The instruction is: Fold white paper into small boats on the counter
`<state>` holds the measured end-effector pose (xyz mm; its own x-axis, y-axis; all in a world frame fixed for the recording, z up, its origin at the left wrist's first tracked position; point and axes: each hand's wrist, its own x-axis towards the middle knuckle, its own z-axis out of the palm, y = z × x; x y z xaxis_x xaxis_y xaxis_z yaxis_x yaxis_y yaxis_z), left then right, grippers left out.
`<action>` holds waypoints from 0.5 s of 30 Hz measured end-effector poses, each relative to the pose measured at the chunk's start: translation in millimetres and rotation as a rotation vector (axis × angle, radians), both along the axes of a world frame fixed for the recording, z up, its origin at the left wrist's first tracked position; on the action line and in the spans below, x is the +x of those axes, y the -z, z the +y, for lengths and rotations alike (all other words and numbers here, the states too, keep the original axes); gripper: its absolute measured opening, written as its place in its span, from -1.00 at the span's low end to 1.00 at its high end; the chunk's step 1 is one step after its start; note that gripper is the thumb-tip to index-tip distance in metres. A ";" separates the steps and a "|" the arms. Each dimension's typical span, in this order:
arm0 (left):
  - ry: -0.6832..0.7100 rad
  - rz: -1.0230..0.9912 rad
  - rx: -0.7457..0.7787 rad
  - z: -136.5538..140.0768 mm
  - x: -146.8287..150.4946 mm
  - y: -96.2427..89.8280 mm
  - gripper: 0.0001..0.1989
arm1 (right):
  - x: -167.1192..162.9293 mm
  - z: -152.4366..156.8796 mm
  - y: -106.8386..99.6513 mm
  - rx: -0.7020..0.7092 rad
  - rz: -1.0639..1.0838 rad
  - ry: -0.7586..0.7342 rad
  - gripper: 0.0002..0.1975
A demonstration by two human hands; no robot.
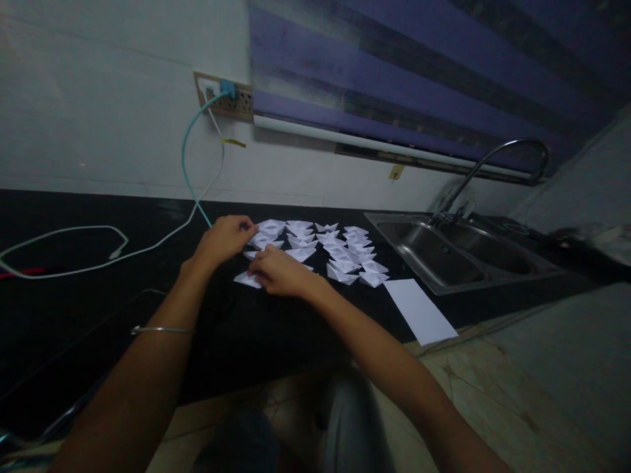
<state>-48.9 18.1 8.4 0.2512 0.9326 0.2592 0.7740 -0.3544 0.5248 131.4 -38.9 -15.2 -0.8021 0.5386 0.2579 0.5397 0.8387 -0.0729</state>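
Several folded white paper boats point(340, 253) stand in close rows on the black countertop point(236, 328). At the back left of the rows, my left hand point(227, 238) has its fingers curled in at the left end of a paper boat point(269, 227). My right hand point(282, 270) reaches across the front of the left rows, its fingers bent down and closed on a paper boat point(246, 280) nearest me. That hand covers parts of the boats behind it. A flat white paper sheet point(419, 312) lies to the right, near the counter's front edge.
A double steel sink point(434, 256) with a curved tap point(486, 157) is set into the counter at right. On the left, a white cable point(148, 248) loops over the counter. A teal cable point(184, 148) hangs from the wall socket strip point(241, 104).
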 end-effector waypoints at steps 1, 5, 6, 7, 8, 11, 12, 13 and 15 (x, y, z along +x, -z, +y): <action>-0.019 0.010 0.021 -0.6 1.4 0.7 -0.61 | -0.5 2.1 2.4 -0.001 0.002 0.022 -0.81; -0.064 0.040 0.054 0.1 5.2 6.4 -0.60 | -1.3 4.9 4.5 0.037 0.027 0.127 -0.77; -0.068 0.039 0.057 0.8 5.7 8.2 -0.60 | -1.5 4.7 3.4 0.048 0.033 0.153 -0.74; -0.067 0.037 0.061 1.4 6.1 9.9 -0.60 | -1.7 4.4 2.1 0.057 0.038 0.176 -0.71; -0.062 0.036 0.064 1.9 6.7 11.5 -0.60 | -1.8 3.9 0.8 0.063 0.043 0.197 -0.68; -0.040 0.040 0.058 1.4 8.9 14.8 -0.57 | -1.1 2.6 -1.8 0.075 0.049 0.214 -0.67; -0.040 0.046 0.056 0.5 9.9 15.5 -0.57 | -0.6 2.3 -2.0 0.077 0.054 0.205 -0.69; -0.042 0.057 0.058 -0.8 10.9 15.9 -0.56 | 0.2 2.0 -1.9 0.077 0.062 0.193 -0.71; -0.056 0.084 0.071 -3.9 12.8 16.3 -0.55 | 2.3 1.7 -2.1 0.070 0.093 0.162 -0.74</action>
